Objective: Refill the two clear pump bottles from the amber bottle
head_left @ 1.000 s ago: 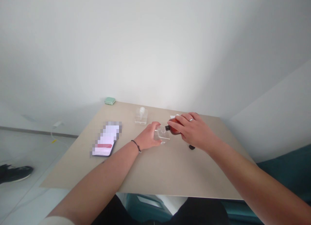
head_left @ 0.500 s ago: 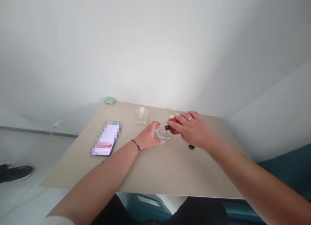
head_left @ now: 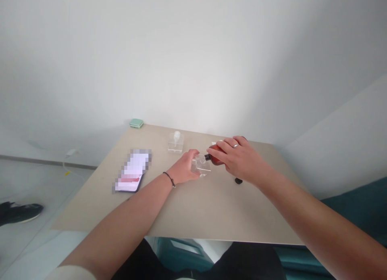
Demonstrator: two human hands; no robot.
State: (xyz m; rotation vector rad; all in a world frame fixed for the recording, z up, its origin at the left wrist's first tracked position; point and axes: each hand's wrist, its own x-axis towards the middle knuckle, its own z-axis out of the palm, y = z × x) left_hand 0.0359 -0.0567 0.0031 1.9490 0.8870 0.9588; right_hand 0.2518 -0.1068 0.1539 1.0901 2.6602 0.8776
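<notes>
Over the middle of the bench point(head_left: 193, 209), a pale beige slab, my two hands meet. My left hand point(head_left: 184, 169), with a thin black cord bracelet point(head_left: 168, 179) at the wrist, is closed around a clear square bottle point(head_left: 201, 165). That bottle sits tilted and low over the bench top, though I cannot tell whether its lower corner touches. My right hand point(head_left: 242, 159), with a silver ring point(head_left: 235, 145) on one finger, grips a dark amber bottle point(head_left: 217, 157) tipped onto its side, much of it hidden under my fingers. Its black neck point(head_left: 207, 156) points left and meets the top of the clear square bottle; whether anything is flowing between them is too small to tell.

Just below my right hand, a small black object point(head_left: 238, 181) lies on the bench, and a white paper edge point(head_left: 213, 143) shows behind the dark amber bottle. Farther left, a second clear square bottle with a white pump top point(head_left: 175, 141) stands upright. Left of my left hand, a smartphone with a pixelated screen point(head_left: 131, 171) lies flat. A flat mint-green case point(head_left: 136, 123) sits at the far corner of the bench, and a black sneaker with a white sole point(head_left: 21, 214) rests on the pale floor point(head_left: 45, 247).
</notes>
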